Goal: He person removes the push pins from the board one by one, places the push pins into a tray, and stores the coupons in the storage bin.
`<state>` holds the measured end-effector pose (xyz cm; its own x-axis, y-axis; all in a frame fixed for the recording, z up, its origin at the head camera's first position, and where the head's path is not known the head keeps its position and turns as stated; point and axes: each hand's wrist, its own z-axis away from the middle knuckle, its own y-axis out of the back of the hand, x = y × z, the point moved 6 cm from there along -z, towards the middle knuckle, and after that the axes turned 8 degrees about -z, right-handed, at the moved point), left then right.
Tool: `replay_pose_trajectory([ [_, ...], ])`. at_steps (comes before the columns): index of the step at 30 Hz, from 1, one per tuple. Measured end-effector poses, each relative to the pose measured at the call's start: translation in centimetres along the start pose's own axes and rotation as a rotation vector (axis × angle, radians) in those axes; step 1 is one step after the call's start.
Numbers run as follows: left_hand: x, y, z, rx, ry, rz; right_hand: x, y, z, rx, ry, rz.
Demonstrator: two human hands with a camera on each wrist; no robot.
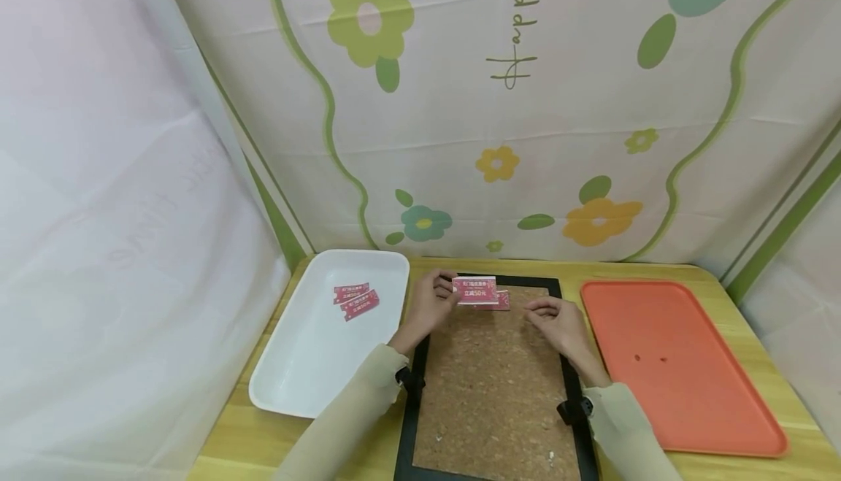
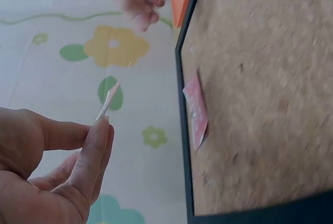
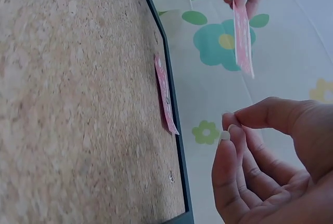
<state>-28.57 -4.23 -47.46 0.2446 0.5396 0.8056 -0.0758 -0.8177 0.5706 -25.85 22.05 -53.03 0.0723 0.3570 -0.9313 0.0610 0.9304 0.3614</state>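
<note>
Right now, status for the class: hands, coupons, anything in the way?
Left fingers pinching pink coupon, clear of corkboard. Right fingers tips together, contents unclear. Head view: held coupon partly covers second coupon.

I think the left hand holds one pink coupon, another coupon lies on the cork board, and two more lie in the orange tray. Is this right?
Not quite: the last part is wrong. The head view shows the two coupons lying in the white tray. The rest holds: the left hand holds one pink coupon, and another coupon lies on the cork board.
</note>
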Motion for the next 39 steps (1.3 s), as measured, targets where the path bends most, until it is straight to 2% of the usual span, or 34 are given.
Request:
replay_pose_trajectory([
  [5, -0.4, 1.8, -0.3, 0.043, -0.010, -0.079, 0.1, 0.4, 0.0, -0.006, 0.015, -0.007],
  [9, -1.0, 2.7, -0.4, 0.059, -0.007, -0.086, 0.3, 0.8, -0.1, -0.007, 0.030, -0.024],
  [16, -2.2, 3.7, 0.0, 0.064, 0.048, -0.061, 0.7, 1.6, -0.1, 0.004, 0.027, 0.008],
  [21, -2.7, 4.6, 0.2, 0.080, 0.041, -0.050, 1.2, 2.4, 0.2, -0.004, 0.028, -0.002],
  [26, -3.7, 5.3, 0.5, 0.076, 0.057, 0.013, 2.1, 3.8, 0.7, -0.014, 0.030, 0.003],
  [31, -4.8, 6.9, 0.7, 0.125, 0.103, 0.029, 3.2, 5.0, 1.2, -0.006, -0.002, 0.020],
  [35, -5.6, 8.5, 0.7, 0.170, 0.151, -0.008, 4.1, 5.6, 1.6, -0.007, -0.027, 0.052],
  [39, -6.3, 9.6, 0.7, 0.175, 0.184, 0.007, 5.1, 6.1, 1.9, 0.006, -0.054, 0.054],
])
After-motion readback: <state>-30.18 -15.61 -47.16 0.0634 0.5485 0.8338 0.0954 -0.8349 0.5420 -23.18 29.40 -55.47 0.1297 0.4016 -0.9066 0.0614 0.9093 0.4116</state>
